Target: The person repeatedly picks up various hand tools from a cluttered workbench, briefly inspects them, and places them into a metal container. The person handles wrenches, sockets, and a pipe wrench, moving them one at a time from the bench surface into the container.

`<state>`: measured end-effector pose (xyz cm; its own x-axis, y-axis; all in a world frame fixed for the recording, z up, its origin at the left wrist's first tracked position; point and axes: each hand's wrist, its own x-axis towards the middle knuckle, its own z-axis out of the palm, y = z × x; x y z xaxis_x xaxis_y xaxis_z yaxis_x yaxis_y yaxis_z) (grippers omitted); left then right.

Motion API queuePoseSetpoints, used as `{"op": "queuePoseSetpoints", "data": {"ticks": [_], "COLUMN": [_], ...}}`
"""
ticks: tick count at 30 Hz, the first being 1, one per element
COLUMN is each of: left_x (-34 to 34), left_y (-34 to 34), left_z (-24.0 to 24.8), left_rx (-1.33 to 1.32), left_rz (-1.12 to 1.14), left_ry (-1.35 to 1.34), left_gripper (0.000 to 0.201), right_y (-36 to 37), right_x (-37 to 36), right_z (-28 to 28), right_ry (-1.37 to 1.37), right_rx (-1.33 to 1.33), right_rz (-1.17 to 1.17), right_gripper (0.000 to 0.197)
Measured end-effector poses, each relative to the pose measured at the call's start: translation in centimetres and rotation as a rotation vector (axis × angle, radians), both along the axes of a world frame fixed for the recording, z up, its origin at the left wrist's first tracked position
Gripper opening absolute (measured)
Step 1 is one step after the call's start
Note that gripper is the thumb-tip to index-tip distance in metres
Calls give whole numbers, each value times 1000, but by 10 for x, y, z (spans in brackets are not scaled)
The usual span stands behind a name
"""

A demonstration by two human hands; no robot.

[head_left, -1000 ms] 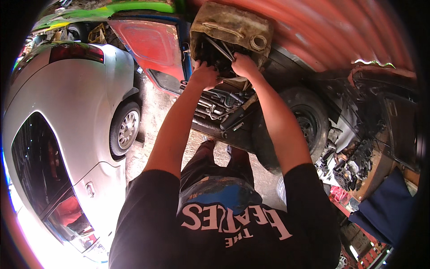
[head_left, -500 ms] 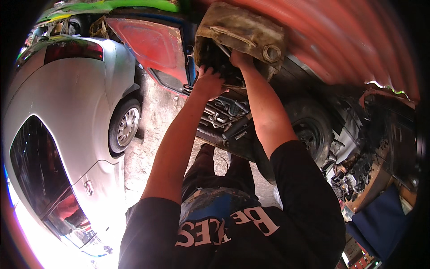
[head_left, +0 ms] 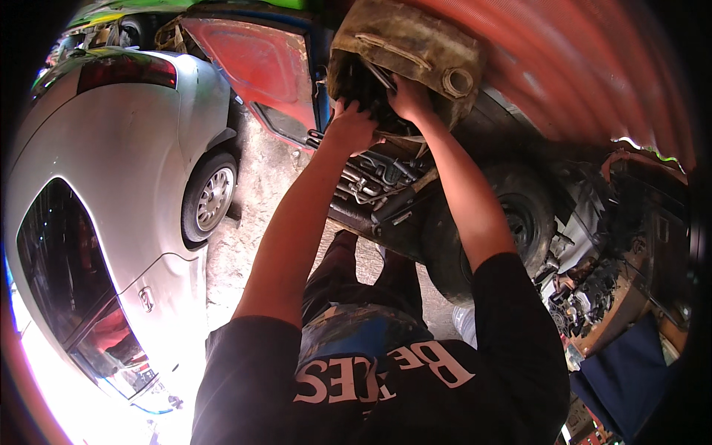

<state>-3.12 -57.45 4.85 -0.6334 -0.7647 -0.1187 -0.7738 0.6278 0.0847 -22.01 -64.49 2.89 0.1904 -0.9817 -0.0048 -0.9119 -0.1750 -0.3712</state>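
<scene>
A cut-open, grimy brown plastic jerrycan (head_left: pixel 404 41), with a moulded handle and a round neck, lies at the top middle, its dark opening toward me. My left hand (head_left: pixel 352 132) is at the near left edge of that opening. Its fingers are apart and reach inside, with nothing visible in them. My right hand (head_left: pixel 409 98) is inside the opening, its fingers closed around a long metal rod-like tool (head_left: pixel 380 76). The tool's exact kind is not clear, and the jerrycan's shadowed contents are hard to make out.
Below the jerrycan lies a tray of metal tools (head_left: pixel 371 178). A black wheel (head_left: pixel 512 222) stands to the right, near loose engine parts (head_left: pixel 586 300). A silver car (head_left: pixel 141 141) is at left, and a red door panel (head_left: pixel 256 70) leans behind. Corrugated red sheeting (head_left: pixel 564 67) slopes overhead right.
My right hand has moved right and slightly up, and more of the metal tool shows. My left hand has moved slightly right, its fingers more spread. The whole view has shifted slightly.
</scene>
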Motion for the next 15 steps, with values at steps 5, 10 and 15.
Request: {"op": "queuePoseSetpoints", "data": {"ticks": [5,10,15], "left_x": [0,-6,-5], "left_y": [-1,-2,-1], "left_z": [2,18,25], "left_rx": [90,175,170], "left_rz": [29,7,10], "left_ry": [-35,-110,-124], "left_gripper": [48,50,51], "right_y": [77,192,295], "right_x": [-6,-43,-55], "right_z": [55,55,17], "right_ry": [-549,-503,-191], "right_rx": [-66,-99,63], "right_rz": [-28,-205,-229], "right_gripper": [19,17,17]}}
